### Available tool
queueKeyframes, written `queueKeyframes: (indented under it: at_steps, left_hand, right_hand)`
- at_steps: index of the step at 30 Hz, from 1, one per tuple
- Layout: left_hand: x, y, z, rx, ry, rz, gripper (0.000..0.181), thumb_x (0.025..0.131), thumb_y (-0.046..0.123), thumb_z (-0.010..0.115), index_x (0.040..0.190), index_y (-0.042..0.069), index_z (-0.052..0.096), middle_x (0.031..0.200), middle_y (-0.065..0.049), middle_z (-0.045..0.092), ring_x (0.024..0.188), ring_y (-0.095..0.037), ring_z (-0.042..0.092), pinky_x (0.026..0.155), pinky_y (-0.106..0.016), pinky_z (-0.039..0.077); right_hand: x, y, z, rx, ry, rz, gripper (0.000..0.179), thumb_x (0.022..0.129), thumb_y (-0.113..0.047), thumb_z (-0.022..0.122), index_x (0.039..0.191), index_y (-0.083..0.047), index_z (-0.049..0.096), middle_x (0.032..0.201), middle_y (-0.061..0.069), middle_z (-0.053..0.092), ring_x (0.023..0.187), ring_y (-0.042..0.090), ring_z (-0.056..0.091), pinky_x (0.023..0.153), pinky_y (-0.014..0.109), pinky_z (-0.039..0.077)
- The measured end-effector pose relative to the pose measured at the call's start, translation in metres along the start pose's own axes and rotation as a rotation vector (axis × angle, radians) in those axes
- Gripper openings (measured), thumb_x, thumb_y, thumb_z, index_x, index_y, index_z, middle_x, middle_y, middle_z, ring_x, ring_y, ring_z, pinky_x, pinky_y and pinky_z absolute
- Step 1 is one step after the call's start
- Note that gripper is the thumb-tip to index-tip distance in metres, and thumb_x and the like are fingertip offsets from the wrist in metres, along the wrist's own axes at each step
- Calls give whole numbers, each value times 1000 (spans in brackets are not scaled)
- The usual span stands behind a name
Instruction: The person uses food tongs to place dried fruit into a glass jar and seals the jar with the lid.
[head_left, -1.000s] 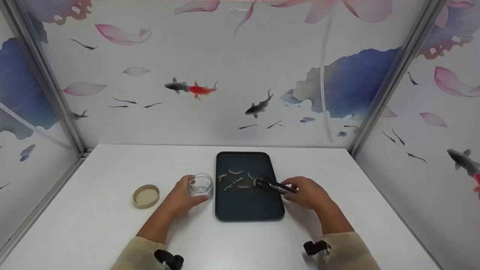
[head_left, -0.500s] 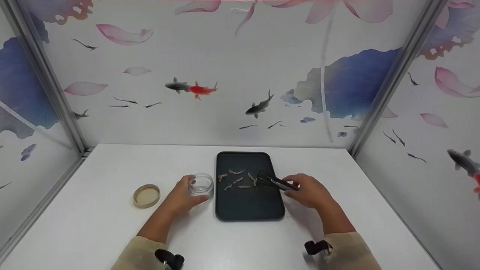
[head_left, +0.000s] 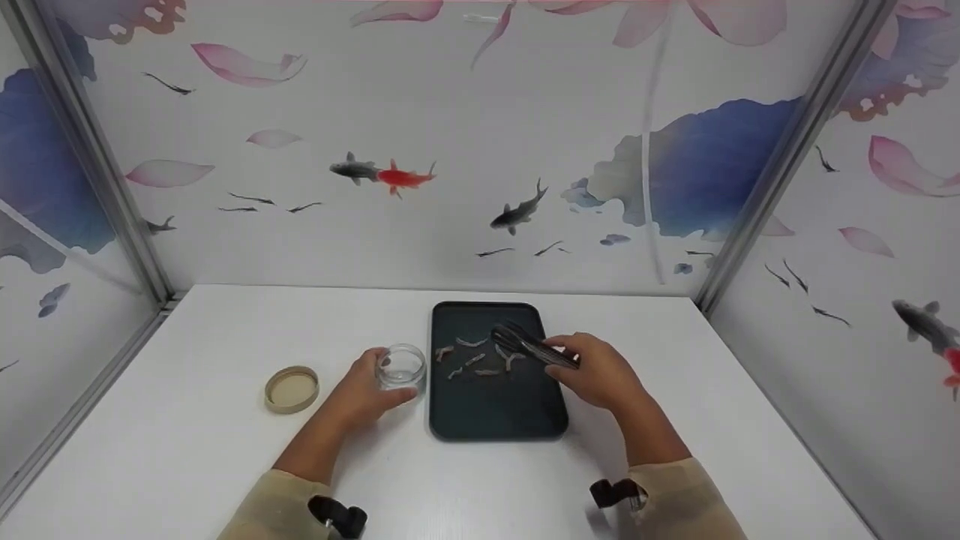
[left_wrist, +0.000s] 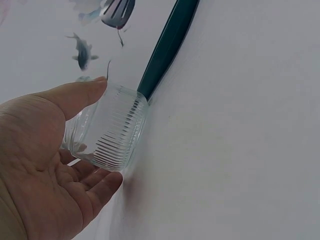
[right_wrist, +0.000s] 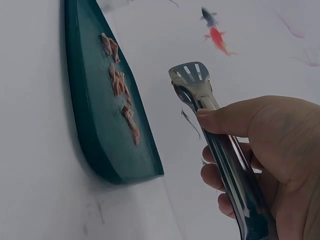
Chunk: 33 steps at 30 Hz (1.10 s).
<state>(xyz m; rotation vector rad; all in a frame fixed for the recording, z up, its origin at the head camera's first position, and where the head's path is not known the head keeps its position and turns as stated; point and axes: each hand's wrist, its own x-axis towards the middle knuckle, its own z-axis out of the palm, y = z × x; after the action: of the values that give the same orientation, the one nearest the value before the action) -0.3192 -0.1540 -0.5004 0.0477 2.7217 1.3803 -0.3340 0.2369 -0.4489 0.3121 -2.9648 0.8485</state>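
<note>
My left hand (head_left: 361, 396) holds a small clear glass jar (head_left: 402, 366) upright just left of the dark tray (head_left: 499, 412). In the left wrist view, the thumb and fingers wrap the ribbed side of the jar (left_wrist: 117, 132). My right hand (head_left: 596, 371) grips metal tongs (head_left: 529, 345) with slotted heads, which hang over the tray's right half. The heads of the tongs (right_wrist: 192, 77) lie close together in the right wrist view, with nothing visible between them. Several thin, brownish, shrivelled strips (head_left: 487, 373) lie scattered across the tray's upper half.
A round beige lid (head_left: 292, 390) lies on the white table (head_left: 187, 465) left of the jar. A printed wall (head_left: 450, 247) rises behind the table, with side panels at left and right. A small dark camera mount (head_left: 616, 493) sits at my right sleeve.
The tongs have come away from a strip at the tray's right, first shifting right, then left and farther back over the tray. My left hand and the jar stay in place.
</note>
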Motion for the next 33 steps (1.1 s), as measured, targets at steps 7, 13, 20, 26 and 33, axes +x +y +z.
queueKeyframes:
  at_steps: [7, 13, 20, 26, 33]
  left_hand:
    - [0, 0, 0, -2, 2, -5, 105, 88, 43, 89, 164, 2, 30, 168, -25, 40, 155, -44, 42, 128, -62, 35]
    - [-1, 1, 0, 6, -1, -18, 104, 88, 45, 88, 165, 4, 30, 170, -24, 38, 157, -44, 40, 129, -61, 34]
    - [0, 0, -1, 21, -4, -10, 104, 88, 47, 87, 165, 4, 30, 170, -24, 37, 158, -45, 38, 129, -62, 32]
    - [-3, 3, 0, 21, -3, -19, 104, 89, 45, 86, 165, 3, 29, 171, -24, 36, 160, -45, 35, 130, -61, 31]
    - [-1, 4, 1, 9, 7, -25, 103, 89, 42, 87, 165, 3, 30, 170, -24, 38, 158, -45, 38, 129, -62, 32]
  right_hand:
    - [6, -26, 4, 30, 0, -34, 44, 98, -30, 80, 140, -37, 70, 120, -2, 72, 101, 18, 66, 83, 39, 57]
    - [11, -46, 13, 58, 6, -82, 44, 97, -30, 81, 139, -37, 71, 122, -5, 71, 103, 16, 67, 90, 42, 56]
    - [14, -65, 25, 29, -6, -151, 44, 98, -33, 80, 141, -37, 70, 116, -7, 70, 97, 12, 65, 86, 39, 55]
    - [16, -78, 33, 37, -16, -218, 44, 98, -34, 80, 141, -33, 71, 109, -6, 67, 89, 11, 63, 78, 36, 52]
    - [17, -87, 41, 6, -26, -262, 43, 98, -35, 79, 140, -37, 70, 102, -9, 64, 86, 11, 60, 77, 35, 51]
